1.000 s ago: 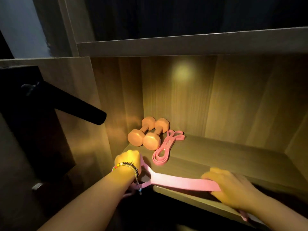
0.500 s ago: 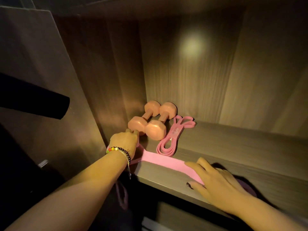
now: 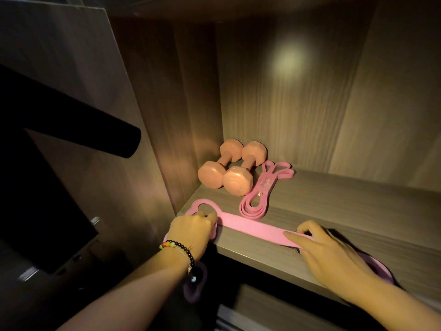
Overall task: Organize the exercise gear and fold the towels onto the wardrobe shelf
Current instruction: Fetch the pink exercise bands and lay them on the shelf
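Pink band (image 3: 253,229) stretched along shelf (image 3: 334,211) edge; left hand (image 3: 193,225) grips its loop, right hand (image 3: 327,252) presses flat, fingers spread.

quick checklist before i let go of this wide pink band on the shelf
1. Wide pink band flat along the shelf front: ok in the middle stretch.
2. Left hand grip on the band's looped end: ok, fingers curled on it.
3. Right hand pressing the band down: ok, fingers flat.
4. Whole band on the shelf: not ok, a loop hangs below the front edge under the left wrist.
5. Clear of the dumbbells and coiled thin band: ok, apart.
6. Right end of the band: cannot tell, hidden by the hand.
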Demonstrator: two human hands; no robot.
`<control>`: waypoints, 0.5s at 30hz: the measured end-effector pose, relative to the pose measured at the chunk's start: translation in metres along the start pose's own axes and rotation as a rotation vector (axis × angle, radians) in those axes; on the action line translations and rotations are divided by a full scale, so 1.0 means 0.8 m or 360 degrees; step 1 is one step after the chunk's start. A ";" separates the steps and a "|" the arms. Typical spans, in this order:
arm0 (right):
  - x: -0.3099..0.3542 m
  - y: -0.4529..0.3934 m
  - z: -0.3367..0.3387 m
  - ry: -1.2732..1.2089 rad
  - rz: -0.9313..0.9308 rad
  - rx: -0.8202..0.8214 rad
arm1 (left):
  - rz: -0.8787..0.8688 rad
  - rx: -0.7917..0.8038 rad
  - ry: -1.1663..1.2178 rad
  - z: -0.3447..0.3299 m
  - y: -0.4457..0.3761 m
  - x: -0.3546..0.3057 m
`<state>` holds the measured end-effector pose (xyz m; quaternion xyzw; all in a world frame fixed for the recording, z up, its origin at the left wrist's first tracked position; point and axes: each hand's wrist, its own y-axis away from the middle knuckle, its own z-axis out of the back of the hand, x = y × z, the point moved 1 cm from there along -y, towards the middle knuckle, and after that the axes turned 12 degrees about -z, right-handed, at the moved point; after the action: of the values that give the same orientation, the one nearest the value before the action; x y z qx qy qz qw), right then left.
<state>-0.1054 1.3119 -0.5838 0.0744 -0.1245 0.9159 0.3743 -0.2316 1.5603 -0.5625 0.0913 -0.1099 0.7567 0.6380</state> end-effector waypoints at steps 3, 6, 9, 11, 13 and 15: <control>0.004 0.005 -0.011 0.0034 0.0114 0.0047 | -0.0009 0.0061 -0.0135 0.003 -0.006 0.016; 0.014 0.004 -0.016 -0.0044 0.0114 -0.0081 | 0.0013 0.0042 -0.0199 0.008 -0.006 0.019; 0.014 -0.001 -0.021 -0.0167 0.0051 -0.0160 | 0.0035 0.0168 -0.0316 -0.009 -0.010 0.014; 0.005 -0.006 -0.030 -0.0106 0.0045 -0.0122 | 0.0073 0.0201 -0.0221 -0.015 -0.012 0.011; -0.004 -0.008 -0.035 -0.0024 0.0062 -0.0053 | 0.0049 0.0141 -0.0208 -0.012 -0.010 0.013; -0.011 -0.008 -0.030 -0.0009 0.0072 0.0081 | 0.0062 0.0034 -0.0206 -0.009 -0.010 0.013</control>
<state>-0.0958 1.3168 -0.6076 0.0837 -0.1040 0.9268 0.3510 -0.2254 1.5736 -0.5663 0.1447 -0.1444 0.7627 0.6136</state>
